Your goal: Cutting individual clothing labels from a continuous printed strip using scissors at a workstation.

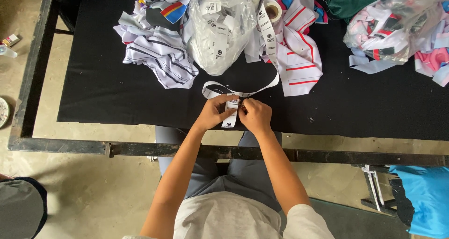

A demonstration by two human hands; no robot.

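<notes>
While seated at black-clothed table (117, 94), person's left hand (216, 111) and right hand (255, 116) pinch white label tape (231, 112) at near edge, strip trailing from roll (271, 9) beside clear bag of labels (217, 30).

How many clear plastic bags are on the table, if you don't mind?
2: one bag of labels at top centre, another bag of fabric at top right. More may lie outside the frame.

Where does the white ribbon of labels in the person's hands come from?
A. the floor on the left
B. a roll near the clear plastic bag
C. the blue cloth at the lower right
B: the label strip held by both hands, left and right, curves up to the roll beside the clear bag of cut labels.
</notes>
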